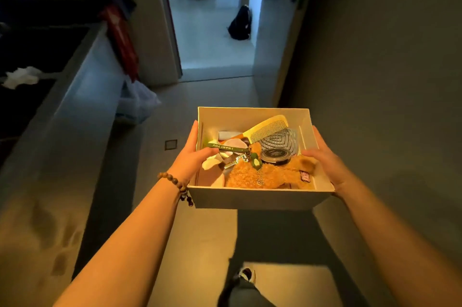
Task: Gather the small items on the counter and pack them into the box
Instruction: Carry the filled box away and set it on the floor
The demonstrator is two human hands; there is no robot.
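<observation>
the box [257, 200] is being held up in the air over the floor, away from the counter [75, 86] that is running along the left. the left hand [191, 158] is gripping the box's left wall, thumb curling over the rim and into the contents, fingers outside; a beaded bracelet [178, 185] is sitting on that wrist. the right hand [325, 156] is clasping the right wall the same way, thumb reaching in over the edge. inside, things are lying heaped — a yellow comb [268, 128] is leaning across the back, a grey brush [281, 140] just beside it, a dark round tin [276, 155] in front of that, a green strap [225, 147] printed "i want you" crossing the left side, and an orange plush toy [265, 174] filling the near end. on the counter a crumpled white tissue [21, 76] is lying. a red cloth [123, 44] is hanging off the counter's far end, a pale plastic bag [137, 101] slumping below it. ahead, a doorway is standing open — a black backpack [241, 23] is resting on the bright floor beyond.
</observation>
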